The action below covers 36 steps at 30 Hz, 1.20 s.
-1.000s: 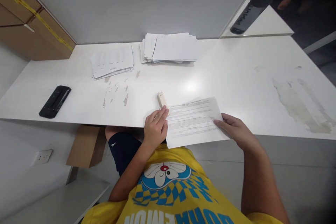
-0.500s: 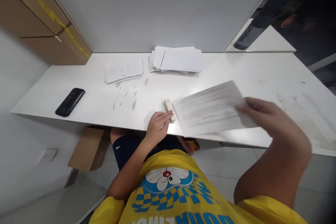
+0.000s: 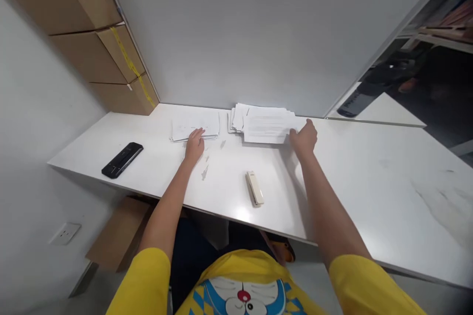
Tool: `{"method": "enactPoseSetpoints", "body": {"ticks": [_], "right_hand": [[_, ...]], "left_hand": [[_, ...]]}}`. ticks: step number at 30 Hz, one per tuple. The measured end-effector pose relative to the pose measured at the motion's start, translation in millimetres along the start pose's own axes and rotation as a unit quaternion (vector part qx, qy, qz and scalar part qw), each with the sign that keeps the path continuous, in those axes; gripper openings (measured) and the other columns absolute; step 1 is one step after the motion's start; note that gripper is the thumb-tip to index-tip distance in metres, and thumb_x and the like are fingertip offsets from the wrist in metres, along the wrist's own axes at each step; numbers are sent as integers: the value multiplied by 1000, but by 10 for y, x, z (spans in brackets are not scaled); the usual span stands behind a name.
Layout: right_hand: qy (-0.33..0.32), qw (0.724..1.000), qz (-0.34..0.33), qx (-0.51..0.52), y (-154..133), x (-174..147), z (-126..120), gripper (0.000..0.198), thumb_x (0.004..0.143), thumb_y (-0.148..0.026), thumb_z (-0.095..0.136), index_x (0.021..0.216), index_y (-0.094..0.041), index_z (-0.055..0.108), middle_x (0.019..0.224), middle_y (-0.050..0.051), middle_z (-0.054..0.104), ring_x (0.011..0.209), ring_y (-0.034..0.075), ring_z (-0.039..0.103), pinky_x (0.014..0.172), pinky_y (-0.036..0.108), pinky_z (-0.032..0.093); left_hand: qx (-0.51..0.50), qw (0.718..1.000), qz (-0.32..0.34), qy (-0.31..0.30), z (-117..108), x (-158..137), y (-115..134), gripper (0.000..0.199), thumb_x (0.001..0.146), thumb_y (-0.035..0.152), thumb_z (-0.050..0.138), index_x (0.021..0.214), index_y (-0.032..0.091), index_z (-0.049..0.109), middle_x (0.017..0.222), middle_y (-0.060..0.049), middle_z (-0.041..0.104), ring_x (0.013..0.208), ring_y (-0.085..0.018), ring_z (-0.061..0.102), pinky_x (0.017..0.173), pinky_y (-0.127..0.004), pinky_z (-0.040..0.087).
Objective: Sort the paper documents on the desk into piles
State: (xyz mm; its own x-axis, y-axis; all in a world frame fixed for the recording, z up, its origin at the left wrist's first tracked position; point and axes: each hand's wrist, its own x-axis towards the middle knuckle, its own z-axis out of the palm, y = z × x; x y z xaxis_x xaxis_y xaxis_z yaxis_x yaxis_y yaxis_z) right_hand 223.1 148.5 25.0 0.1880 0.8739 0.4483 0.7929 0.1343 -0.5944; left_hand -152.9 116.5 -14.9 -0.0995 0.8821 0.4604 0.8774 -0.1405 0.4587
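Observation:
My right hand (image 3: 304, 139) pinches the right edge of a printed sheet of paper (image 3: 268, 127) at the back of the table. That sheet lies over the front of a loose pile of papers (image 3: 239, 110) by the white panel. On the left, my left hand (image 3: 194, 145) rests its outstretched fingers on the front edge of a second, lower stack of papers (image 3: 194, 123). Between my forearms, near the table's front edge, a cream stapler (image 3: 254, 188) lies untouched.
A black phone-like device (image 3: 122, 160) lies at the table's left. Cardboard boxes (image 3: 121, 69) with yellow tape are stacked in the left corner. A white panel (image 3: 251, 39) rises along the back. Another box (image 3: 117, 236) sits below the table, close to a wall socket (image 3: 65, 234).
My right hand has carried the sheet from the front right to the back pile. My left hand has left the stapler and reached to the left stack. The view has tilted up.

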Motion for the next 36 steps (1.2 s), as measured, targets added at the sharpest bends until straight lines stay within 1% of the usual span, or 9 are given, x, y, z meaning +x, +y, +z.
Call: {"method": "enactPoseSetpoints", "body": {"ticks": [3, 6, 11, 17, 21, 25, 29, 32, 36], "right_hand": [[-39, 993, -92, -69, 2, -305, 302, 61, 92, -40, 41, 147, -15, 42, 153, 20, 44, 145, 38, 34, 116, 61, 27], [-139, 970, -165, -113, -1, -389, 531, 55, 95, -36, 34, 147, -17, 44, 160, 16, 38, 150, 33, 28, 120, 59, 19], [-140, 981, -89, -104, 27, -146, 804, 65, 95, -38, 35, 152, -6, 32, 157, 24, 40, 149, 34, 29, 121, 61, 12], [-87, 989, -88, -75, 45, 13, 868, 86, 90, -53, 48, 155, -3, 21, 160, 27, 32, 151, 38, 20, 120, 63, 2], [-53, 991, -100, 73, -1, -394, 589, 64, 96, -56, 41, 144, -14, 44, 144, 21, 53, 140, 36, 42, 118, 63, 20], [-75, 958, 3, 278, -229, -915, 301, 63, 94, -61, 47, 144, -23, 45, 107, 11, 70, 97, 28, 68, 90, 49, 54], [-204, 928, 98, 297, -397, -1078, 289, 100, 75, -54, 74, 157, -26, 25, 110, 9, 69, 84, 24, 69, 73, 40, 59], [-244, 908, 137, 310, -354, -1060, 409, 98, 73, -46, 75, 156, -24, 28, 106, 8, 70, 86, 25, 69, 75, 40, 59], [-226, 894, 157, 353, -234, -1028, 570, 94, 71, -35, 71, 155, -24, 30, 101, 8, 71, 87, 27, 68, 80, 46, 58]], "left_hand": [[80, 995, -7, -61, 104, 135, -28, 50, 94, 21, 52, 143, 12, 51, 153, -13, 49, 146, -29, 40, 122, -46, 33], [121, 990, 43, -67, 139, 147, -11, 37, 95, 26, 53, 129, 12, 63, 140, -15, 61, 134, -31, 52, 114, -47, 40], [121, 987, 101, -10, 72, 106, 11, 28, 100, 17, 42, 96, 19, 70, 96, -12, 75, 98, -27, 65, 90, -43, 52], [111, 984, 133, 35, 52, -49, 128, 26, 102, 21, 41, 97, 18, 66, 97, -11, 73, 98, -24, 64, 90, -39, 48], [102, 969, 216, 59, 27, -460, 339, 27, 103, 24, 41, 104, 17, 66, 103, -11, 74, 100, -23, 66, 88, -40, 48], [127, 938, 322, -19, -5, -852, 605, 26, 103, 22, 42, 112, 19, 66, 117, -11, 73, 102, -23, 68, 80, -39, 50], [146, 914, 372, -69, 32, -1025, 825, 27, 102, 15, 41, 116, 17, 65, 123, -12, 71, 99, -23, 69, 74, -38, 50], [139, 904, 389, -105, 53, -1040, 957, 29, 102, 15, 40, 115, 16, 66, 124, -12, 72, 102, -23, 69, 77, -38, 53], [98, 899, 399, -150, 67, -863, 1069, 33, 104, 28, 39, 118, 18, 67, 124, -11, 72, 112, -24, 67, 94, -43, 53]]}}
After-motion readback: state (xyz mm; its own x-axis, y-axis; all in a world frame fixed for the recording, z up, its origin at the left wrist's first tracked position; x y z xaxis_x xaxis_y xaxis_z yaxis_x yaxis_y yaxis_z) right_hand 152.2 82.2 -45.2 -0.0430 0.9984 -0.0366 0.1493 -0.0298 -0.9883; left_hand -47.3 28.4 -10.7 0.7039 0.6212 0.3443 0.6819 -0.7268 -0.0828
